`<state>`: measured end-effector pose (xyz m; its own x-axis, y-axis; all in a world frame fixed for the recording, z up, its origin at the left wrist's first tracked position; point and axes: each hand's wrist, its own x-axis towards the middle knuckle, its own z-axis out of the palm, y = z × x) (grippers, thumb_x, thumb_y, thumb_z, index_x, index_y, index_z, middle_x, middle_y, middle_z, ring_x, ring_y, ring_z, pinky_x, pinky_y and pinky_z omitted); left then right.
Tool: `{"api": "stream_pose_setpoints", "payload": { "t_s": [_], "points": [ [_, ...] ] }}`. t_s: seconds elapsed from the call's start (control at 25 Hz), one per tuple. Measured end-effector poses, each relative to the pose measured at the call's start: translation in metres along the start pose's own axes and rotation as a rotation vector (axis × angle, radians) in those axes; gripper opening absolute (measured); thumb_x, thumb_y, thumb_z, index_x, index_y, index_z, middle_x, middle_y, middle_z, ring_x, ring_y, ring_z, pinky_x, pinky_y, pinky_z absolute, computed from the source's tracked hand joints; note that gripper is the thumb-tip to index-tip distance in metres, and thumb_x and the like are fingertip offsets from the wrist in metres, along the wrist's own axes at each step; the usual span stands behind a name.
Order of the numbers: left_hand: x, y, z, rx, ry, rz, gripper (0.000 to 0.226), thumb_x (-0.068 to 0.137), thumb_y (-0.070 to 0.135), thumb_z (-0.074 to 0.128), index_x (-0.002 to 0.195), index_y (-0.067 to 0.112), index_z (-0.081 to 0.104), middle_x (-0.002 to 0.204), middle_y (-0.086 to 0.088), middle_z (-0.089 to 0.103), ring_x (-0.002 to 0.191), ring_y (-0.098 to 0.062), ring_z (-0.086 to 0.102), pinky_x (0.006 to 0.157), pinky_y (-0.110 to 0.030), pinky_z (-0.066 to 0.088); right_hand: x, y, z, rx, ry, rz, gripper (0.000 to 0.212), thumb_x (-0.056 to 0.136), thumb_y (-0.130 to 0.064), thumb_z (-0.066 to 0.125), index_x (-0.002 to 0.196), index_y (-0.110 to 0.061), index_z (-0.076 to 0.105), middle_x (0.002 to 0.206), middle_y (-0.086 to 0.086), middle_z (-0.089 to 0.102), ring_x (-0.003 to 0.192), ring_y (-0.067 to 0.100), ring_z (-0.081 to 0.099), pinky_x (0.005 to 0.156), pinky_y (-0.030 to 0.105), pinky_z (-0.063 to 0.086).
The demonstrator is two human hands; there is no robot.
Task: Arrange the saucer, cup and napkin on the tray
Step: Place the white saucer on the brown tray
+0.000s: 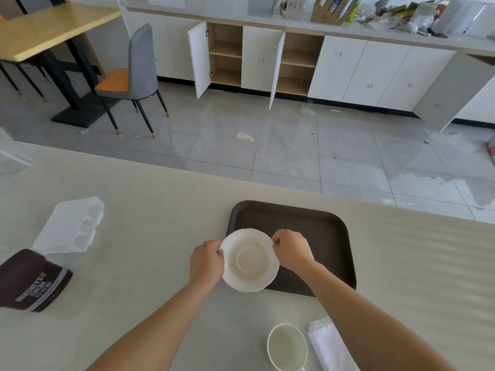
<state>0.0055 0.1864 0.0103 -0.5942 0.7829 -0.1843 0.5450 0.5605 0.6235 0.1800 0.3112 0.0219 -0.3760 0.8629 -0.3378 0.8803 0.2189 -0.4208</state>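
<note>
A white saucer (249,260) with a wavy rim hangs over the near left corner of the dark brown tray (318,228). My left hand (206,261) pinches its left rim and my right hand (292,249) pinches its right rim. Whether the saucer touches the tray I cannot tell. The white cup (287,346) stands upright and empty on the table near the front edge, under my right forearm. Just right of the cup lies the folded white napkin (330,344), partly hidden by that forearm.
A brown cocoa pouch (32,281) lies at the left of the beige table (134,210), with a clear plastic container (73,226) behind it. Beyond the table's far edge is tiled floor, a grey chair (134,73) and white cabinets with open doors.
</note>
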Motion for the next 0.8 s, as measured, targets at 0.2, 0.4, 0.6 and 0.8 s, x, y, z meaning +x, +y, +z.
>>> {"api": "stream_pose_setpoints", "payload": {
  "t_s": [0.2,0.4,0.6,0.8],
  "points": [
    [0.015,0.012,0.014,0.041,-0.009,0.009,0.014,0.081,0.003,0.045,0.068,0.006,0.049,0.063,-0.011,0.051,0.063,-0.024,0.037,0.057,-0.034,0.028,0.015,0.012,0.002,0.035,0.012,0.054,0.024,0.087,-0.011,0.046,0.088,-0.021,0.069,0.078,-0.002,0.069,0.068,0.020,0.066,0.064,0.032,0.059],
    [0.015,0.017,0.023,0.089,-0.011,0.044,0.019,0.083,0.002,0.044,0.066,0.009,0.046,0.069,-0.004,0.051,0.066,-0.022,0.041,0.050,-0.030,0.024,0.023,0.023,0.007,0.062,0.009,0.089,0.025,0.089,-0.010,0.047,0.090,-0.020,0.070,0.077,-0.002,0.068,0.067,0.020,0.066,0.064,0.032,0.060],
    [0.013,0.019,0.024,0.124,0.012,0.039,0.032,0.077,-0.002,0.041,0.058,0.019,0.028,0.065,-0.001,0.041,0.063,-0.022,0.037,0.049,-0.030,0.019,0.027,0.024,0.011,0.100,0.019,0.090,0.025,0.090,-0.011,0.048,0.092,-0.021,0.070,0.082,-0.003,0.069,0.073,0.019,0.065,0.062,0.029,0.054],
    [0.008,0.016,0.030,0.069,0.026,-0.032,0.014,0.077,0.002,0.043,0.076,0.002,0.057,0.069,-0.006,0.048,0.070,-0.030,0.046,0.052,-0.030,0.023,0.029,0.027,0.012,0.141,0.029,0.093,0.024,0.091,-0.012,0.049,0.093,-0.020,0.072,0.085,-0.003,0.069,0.076,0.020,0.064,0.061,0.027,0.048]
  ]
}}
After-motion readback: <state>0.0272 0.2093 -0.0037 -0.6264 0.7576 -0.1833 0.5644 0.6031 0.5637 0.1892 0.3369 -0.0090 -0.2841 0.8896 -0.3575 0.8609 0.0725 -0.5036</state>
